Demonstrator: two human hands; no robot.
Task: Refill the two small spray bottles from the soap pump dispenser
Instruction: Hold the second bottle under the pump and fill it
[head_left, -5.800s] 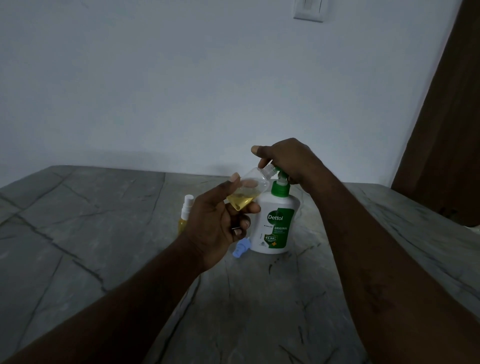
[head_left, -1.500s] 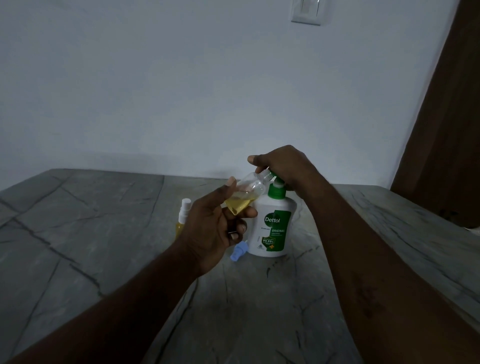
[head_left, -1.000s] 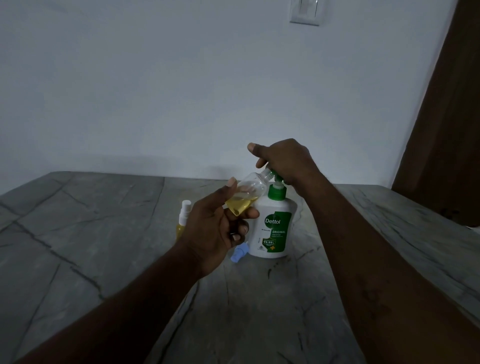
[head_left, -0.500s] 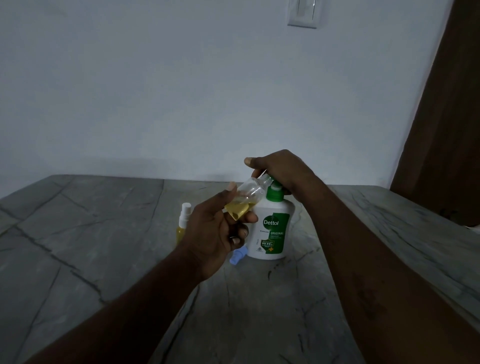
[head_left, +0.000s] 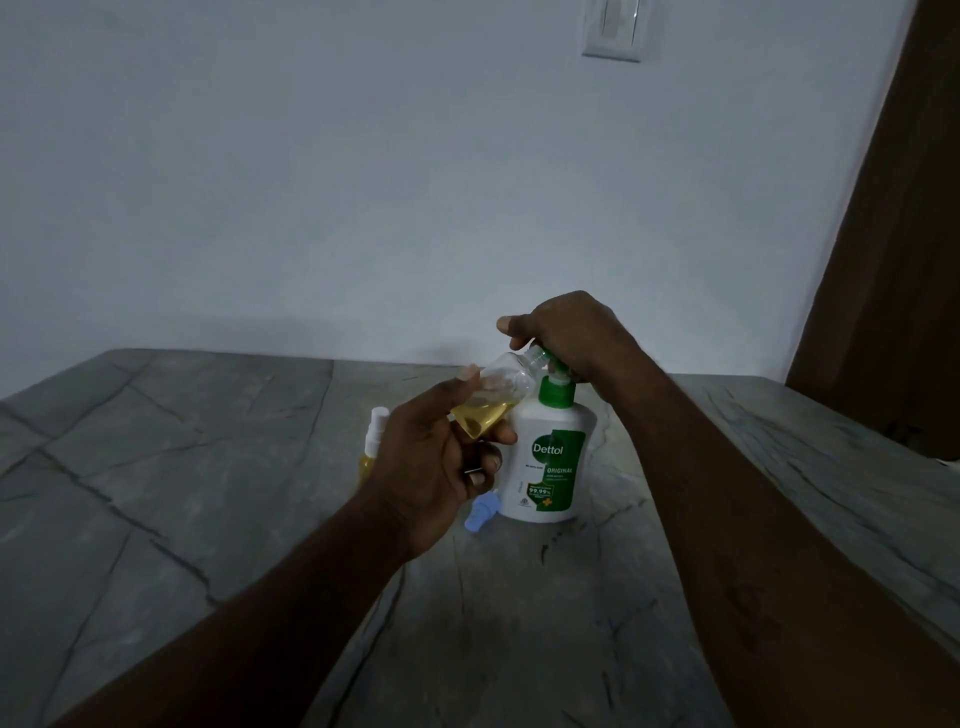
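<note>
A white and green soap pump dispenser (head_left: 546, 460) stands on the grey stone table (head_left: 208, 467). My right hand (head_left: 566, 332) lies over its green pump head, fingers curled around it. My left hand (head_left: 436, 457) holds a small clear spray bottle (head_left: 498, 397), tilted, its open neck at the pump nozzle. Yellow liquid fills its lower part. A second small bottle (head_left: 371, 447) with a white spray top and yellow liquid stands left of my left hand, partly hidden by it. A light blue spray cap (head_left: 480, 514) lies on the table below my left hand.
A white wall with a light switch (head_left: 615, 28) rises behind the table. A brown door (head_left: 893, 249) stands at the right. The table's right edge runs near my right forearm.
My right hand has risen with the pump head after pressing it down half a second ago. The tilted bottle stays at the nozzle in my left hand.
</note>
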